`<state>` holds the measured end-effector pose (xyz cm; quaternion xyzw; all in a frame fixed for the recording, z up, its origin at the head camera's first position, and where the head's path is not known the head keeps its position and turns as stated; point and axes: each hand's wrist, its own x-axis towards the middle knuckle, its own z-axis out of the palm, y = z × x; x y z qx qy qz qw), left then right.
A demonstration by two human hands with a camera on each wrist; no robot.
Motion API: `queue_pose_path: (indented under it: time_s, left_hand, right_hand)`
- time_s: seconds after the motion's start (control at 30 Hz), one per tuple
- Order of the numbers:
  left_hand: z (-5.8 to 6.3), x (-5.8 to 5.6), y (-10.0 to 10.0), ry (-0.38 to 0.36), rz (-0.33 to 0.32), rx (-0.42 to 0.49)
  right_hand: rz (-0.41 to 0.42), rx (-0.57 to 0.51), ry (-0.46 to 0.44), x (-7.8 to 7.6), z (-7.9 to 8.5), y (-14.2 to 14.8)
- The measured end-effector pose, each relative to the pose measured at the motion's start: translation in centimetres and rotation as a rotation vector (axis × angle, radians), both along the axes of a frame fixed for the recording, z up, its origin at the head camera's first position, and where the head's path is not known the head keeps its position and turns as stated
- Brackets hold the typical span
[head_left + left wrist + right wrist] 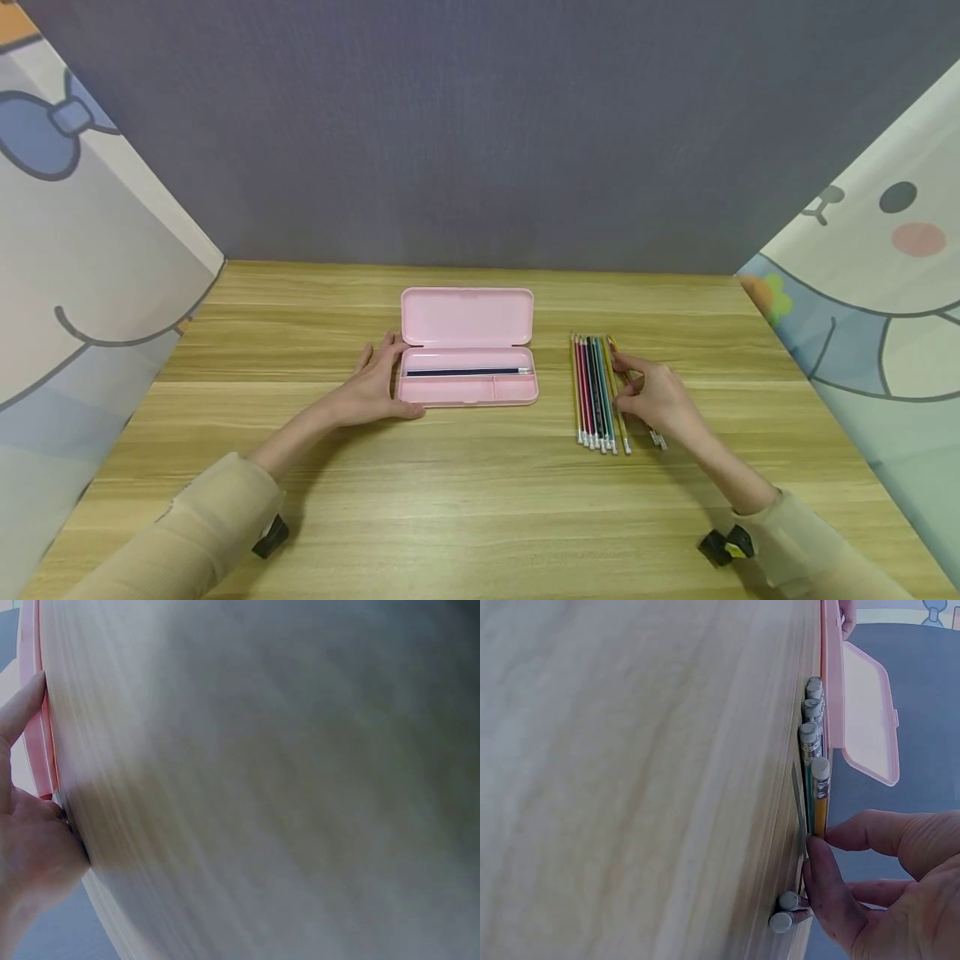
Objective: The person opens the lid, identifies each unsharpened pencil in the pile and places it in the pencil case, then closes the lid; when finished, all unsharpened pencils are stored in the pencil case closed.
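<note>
A pink pencil case (467, 318) lies open on the table, a dark blue pencil (465, 372) in its rear compartment. My left hand (369, 390) holds the case's left end, thumb along the front wall and fingers near the hinge corner. To the right of the case, my right hand (660, 402) pinches a yellow pencil (821, 787) between thumb and finger. Against it on the left lies a row of pencils (588, 392) in several colours, eraser ends toward me. Two more pencils (786, 915) lie partly hidden under the right hand.
The wood-grain table (480, 500) ends at a dark grey panel (480, 133) at the back. Cartoon-printed sheets (900, 275) line both sides. The case's two small front compartments (450, 390) hold nothing visible.
</note>
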<state>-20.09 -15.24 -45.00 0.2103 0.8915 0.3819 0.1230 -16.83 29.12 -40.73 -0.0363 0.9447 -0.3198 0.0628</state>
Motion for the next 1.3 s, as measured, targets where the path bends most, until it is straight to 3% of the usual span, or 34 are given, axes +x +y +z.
queue_pose_path:
  time_s: [0.2,0.6,1.3]
  left_hand:
    - [-0.07,-0.03,0.02,-0.001,0.001,-0.002]
    - [-0.05,0.05,-0.07,-0.007,0.005,-0.011]
    - [-0.07,0.06,0.12,0.021,0.001,-0.002]
  right_hand:
    - [-0.010,-0.014,-0.015,0.15,0.10,0.14]
    - [-0.003,0.020,0.052,0.13,-0.25,-0.26]
    - [-0.023,-0.011,-0.041,0.06,0.48,-0.20]
